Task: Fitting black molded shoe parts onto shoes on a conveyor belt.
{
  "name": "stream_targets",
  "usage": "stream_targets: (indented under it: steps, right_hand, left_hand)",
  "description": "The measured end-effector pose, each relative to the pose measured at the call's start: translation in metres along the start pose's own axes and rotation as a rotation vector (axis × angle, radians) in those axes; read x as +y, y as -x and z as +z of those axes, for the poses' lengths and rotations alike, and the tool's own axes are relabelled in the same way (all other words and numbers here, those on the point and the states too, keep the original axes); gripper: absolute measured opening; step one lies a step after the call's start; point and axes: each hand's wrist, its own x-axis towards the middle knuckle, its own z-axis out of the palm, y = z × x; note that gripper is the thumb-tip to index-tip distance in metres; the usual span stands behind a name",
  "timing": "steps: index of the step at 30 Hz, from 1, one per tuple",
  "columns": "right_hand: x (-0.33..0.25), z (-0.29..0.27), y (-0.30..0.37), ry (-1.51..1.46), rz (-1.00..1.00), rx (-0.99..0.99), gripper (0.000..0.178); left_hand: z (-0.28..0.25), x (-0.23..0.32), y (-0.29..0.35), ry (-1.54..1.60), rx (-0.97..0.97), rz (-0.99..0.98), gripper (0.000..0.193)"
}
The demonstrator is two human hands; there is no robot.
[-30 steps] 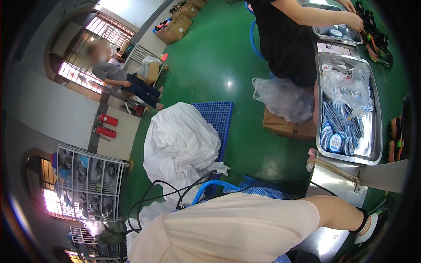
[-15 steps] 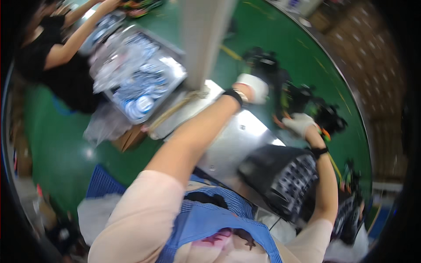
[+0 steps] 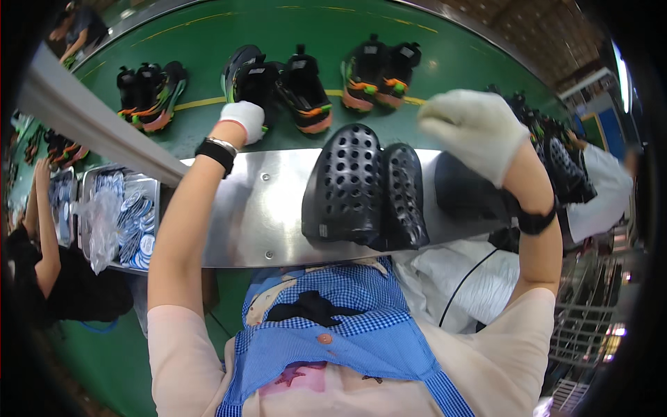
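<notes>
My left hand, in a white glove, is closed at the near end of a black sneaker on the green conveyor belt. The back of the hand hides its fingertips. Beside that shoe lies another black sneaker with orange and green trim. My right hand, also gloved, is raised over the metal ledge with its fingers curled together. Blur hides whether anything small is in them. Below and left of it lie two black foot-shaped shells with round holes. Under the right wrist is a plain black piece.
More sneakers stand on the belt, with another group farther left. A grey post slants across the left. Beyond it a metal tray holds round blue-and-white pieces and plastic bags. One person works at left. White sacking lies below the ledge.
My view has swung round to face the belt squarely. My right hand has come away from the sneakers and back over the ledge. The left hand is now at a sneaker.
</notes>
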Motion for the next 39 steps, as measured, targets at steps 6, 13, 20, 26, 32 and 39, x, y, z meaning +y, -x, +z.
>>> stream_targets:
  steps: [6, 13, 20, 26, 32, 39]
  right_hand:
    - [-0.022, 0.016, 0.094, -0.193, 0.086, -0.066, 0.033]
    - [-0.026, 0.049, 0.111, -0.271, 0.047, -0.013, 0.052]
    - [-0.019, 0.044, 0.099, -0.277, -0.061, -0.047, 0.046]
    - [-0.014, 0.019, 0.103, -0.337, -0.024, -0.044, 0.047]
    - [-0.013, -0.022, 0.076, -0.383, -0.155, 0.307, 0.054]
    - [-0.035, -0.026, 0.005, -0.315, -0.338, 0.353, 0.052]
  left_hand:
    - [-0.011, -0.017, 0.0, 0.147, 0.305, -0.015, 0.04]
    - [-0.007, -0.004, 0.013, 0.152, 0.391, -0.105, 0.041]
    - [-0.031, 0.005, 0.038, 0.219, 0.535, -0.024, 0.04]
    - [-0.063, 0.022, 0.058, 0.564, 0.617, 0.183, 0.039]
    - [-0.127, 0.06, 0.095, 1.544, 0.244, 0.621, 0.065]
    - [-0.146, 0.075, 0.099, 1.971, -0.076, 0.778, 0.068]
